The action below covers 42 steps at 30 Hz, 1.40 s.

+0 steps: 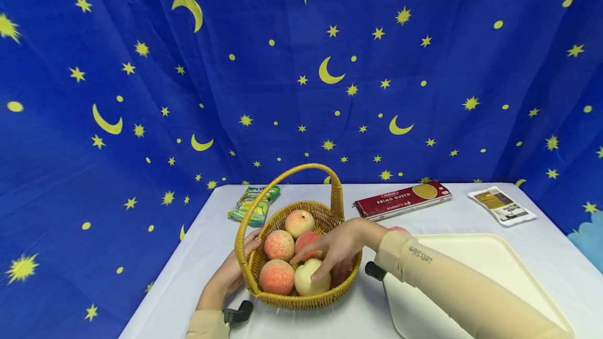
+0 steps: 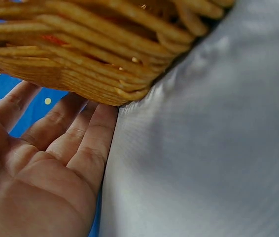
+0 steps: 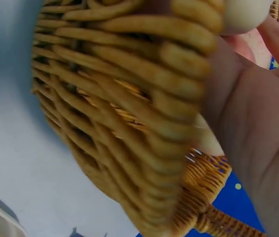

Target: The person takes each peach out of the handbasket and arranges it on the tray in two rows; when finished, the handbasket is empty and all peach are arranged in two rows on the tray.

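A yellow-brown wicker basket (image 1: 301, 302) with a tall arched handle stands on the table and holds several peaches. My right hand (image 1: 341, 247) reaches over its right rim, with thumb and index finger spread across a pale peach (image 1: 306, 284) at the front. The thumb touches this peach; the other fingertips are hidden. Around it lie a pink peach (image 1: 277, 277), a speckled peach (image 1: 279, 245), a redder peach (image 1: 306, 239) and a yellowish peach (image 1: 299, 222). My left hand (image 2: 46, 168) rests its extended fingers against the basket's outer left side, palm visible in the left wrist view.
A cream tray (image 1: 471, 255) lies at right under my right forearm. Behind it, a reddish round thing (image 1: 399, 229) is mostly covered by the sleeve. At the back are a green snack packet (image 1: 254, 205), a red spaghetti pack (image 1: 402, 200) and a white-brown pouch (image 1: 501, 205).
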### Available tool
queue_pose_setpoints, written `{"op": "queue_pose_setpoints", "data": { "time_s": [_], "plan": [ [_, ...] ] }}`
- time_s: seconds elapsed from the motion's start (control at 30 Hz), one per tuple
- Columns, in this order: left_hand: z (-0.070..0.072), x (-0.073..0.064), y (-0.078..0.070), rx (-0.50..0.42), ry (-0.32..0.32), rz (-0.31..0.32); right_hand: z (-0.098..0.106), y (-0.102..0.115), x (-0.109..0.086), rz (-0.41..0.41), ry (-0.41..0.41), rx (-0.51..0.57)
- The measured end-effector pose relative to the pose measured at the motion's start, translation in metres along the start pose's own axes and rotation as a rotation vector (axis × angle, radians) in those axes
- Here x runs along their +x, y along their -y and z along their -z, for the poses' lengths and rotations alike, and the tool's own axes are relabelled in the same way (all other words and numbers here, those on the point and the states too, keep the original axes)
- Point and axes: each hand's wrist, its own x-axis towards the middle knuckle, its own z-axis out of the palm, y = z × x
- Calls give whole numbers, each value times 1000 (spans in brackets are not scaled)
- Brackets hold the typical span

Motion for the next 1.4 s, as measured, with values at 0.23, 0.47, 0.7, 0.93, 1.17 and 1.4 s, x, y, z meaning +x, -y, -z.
{"op": "queue_pose_setpoints", "data": {
  "time_s": [0.23, 0.47, 0.7, 0.93, 1.17, 1.4],
  "plan": [
    [-1, 1, 0, 1, -3, -4, 0, -4, 2, -1, 11, 91],
    [-1, 2, 1, -1, 8, -11, -2, -5, -1, -27, -43, 130],
    [-2, 2, 1, 4, -4, -8, -2, -3, -1, 3, -87, -98],
    [-2, 2, 0, -7, 1, 7, -3, 1, 0, -17, -125, -328],
    [-2, 1, 0, -7, 12, 6, -4, 3, -8, 45, -172, -224],
    [-2, 1, 0, -4, -7, 8, -5, 7, -28, 127, -215, -25]
  ]
}}
